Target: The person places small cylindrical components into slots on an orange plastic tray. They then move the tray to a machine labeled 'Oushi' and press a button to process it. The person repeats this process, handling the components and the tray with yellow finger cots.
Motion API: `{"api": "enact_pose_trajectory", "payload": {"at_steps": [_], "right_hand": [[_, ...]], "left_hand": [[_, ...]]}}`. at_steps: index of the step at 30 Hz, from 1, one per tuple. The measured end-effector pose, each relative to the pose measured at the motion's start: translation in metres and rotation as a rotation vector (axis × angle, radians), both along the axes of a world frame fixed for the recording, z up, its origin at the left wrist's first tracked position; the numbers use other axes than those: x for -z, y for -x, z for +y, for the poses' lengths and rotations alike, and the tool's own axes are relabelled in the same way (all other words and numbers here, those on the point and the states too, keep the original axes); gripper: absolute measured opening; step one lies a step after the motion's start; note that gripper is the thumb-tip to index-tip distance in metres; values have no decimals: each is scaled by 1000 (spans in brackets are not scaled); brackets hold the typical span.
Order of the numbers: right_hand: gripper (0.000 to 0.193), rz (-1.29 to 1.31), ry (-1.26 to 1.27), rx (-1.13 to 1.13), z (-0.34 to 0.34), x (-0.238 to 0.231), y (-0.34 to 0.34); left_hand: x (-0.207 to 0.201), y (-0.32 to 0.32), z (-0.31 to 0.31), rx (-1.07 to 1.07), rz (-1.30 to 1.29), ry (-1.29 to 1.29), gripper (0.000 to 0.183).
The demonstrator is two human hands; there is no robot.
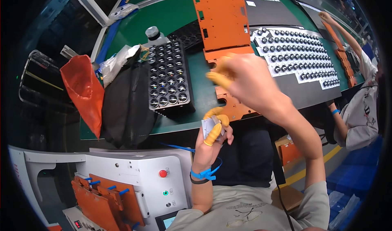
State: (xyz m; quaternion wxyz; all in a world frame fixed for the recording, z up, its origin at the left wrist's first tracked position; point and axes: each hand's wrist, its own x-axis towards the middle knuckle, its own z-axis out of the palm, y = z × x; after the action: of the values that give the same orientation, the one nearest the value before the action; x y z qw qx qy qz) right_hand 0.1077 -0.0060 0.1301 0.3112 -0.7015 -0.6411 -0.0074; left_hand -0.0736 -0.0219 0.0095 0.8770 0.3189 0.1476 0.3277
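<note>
My left hand, with yellow finger cots on its fingertips and a blue wrist strap, is closed around a small flat white-silver plate. It is just off the table's front edge. My right hand, also in yellow finger cots, is over an orange fixture plate on the table. Motion smears its fingers, and whether they hold anything cannot be made out. Behind it rises a taller orange panel with slots along its sides. Left of the fixture is a black tray with rows of round, shiny lens-like parts.
White sheets with rows of black round parts cover a dark mat at right. A bottle, black bag and red pouch are at left. A white machine is below the table. Another person works at far right.
</note>
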Motion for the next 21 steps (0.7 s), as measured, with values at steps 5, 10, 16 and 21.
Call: {"api": "enact_pose_trajectory", "payload": {"at_steps": [5,10,16,21], "right_hand": [[31,-62,-299,-184,112,30,40],[39,-45,-130,-20,157,30,63],[24,-25,-164,14,163,29,69],[30,229,-145,-54,109,8,65]], "left_hand": [[4,6,-5,173,-30,106,46],[4,25,-10,98,2,104,69],[-8,27,-7,-83,118,-62,76],[5,25,-6,-65,67,-143,60]]}}
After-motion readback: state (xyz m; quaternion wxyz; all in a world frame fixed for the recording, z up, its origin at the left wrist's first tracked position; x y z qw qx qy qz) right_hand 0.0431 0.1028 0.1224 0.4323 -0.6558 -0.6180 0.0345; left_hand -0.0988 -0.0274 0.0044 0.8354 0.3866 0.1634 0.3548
